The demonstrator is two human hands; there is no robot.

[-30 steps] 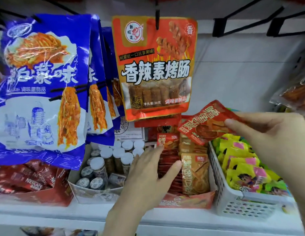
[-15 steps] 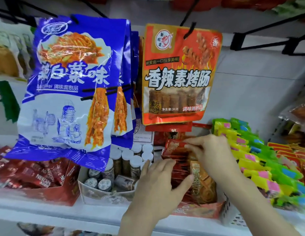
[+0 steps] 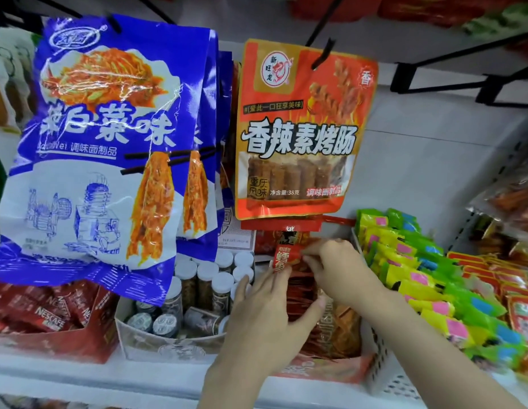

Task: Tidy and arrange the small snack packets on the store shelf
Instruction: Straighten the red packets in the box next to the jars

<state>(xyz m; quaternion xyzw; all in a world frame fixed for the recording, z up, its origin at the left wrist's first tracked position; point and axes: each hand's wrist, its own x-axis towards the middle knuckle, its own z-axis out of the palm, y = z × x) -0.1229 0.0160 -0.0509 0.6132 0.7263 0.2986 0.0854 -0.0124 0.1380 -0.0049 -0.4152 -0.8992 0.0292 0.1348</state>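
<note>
We record two hands at the shelf. The right hand [image 3: 339, 270] pinches one small red foil snack packet [image 3: 285, 256] by its right edge, upright, at the back of the red cardboard display box [image 3: 324, 367] at 6 o'clock. The left hand [image 3: 265, 317] lies with fingers straight and spread against the row of red packets [image 3: 301, 296] standing in that box; their number cannot be counted, since both hands cover much of the row.

At 10 o'clock we count at least three large blue hanging bags [image 3: 103, 149]; those behind the front one show only their edges. One orange hanging pouch [image 3: 301, 128] is at 12 o'clock. Below the blue bags stands a cardboard tray of white-capped small jars [image 3: 198, 276], roughly a dozen visible, some hidden by the bags.

At 4 o'clock a white plastic basket [image 3: 386, 376] holds yellow-green packets [image 3: 419, 278], too many and too blurred to count. At 8 o'clock, red coffee sachets [image 3: 50, 311] fill a red box, cut off by the frame.
</note>
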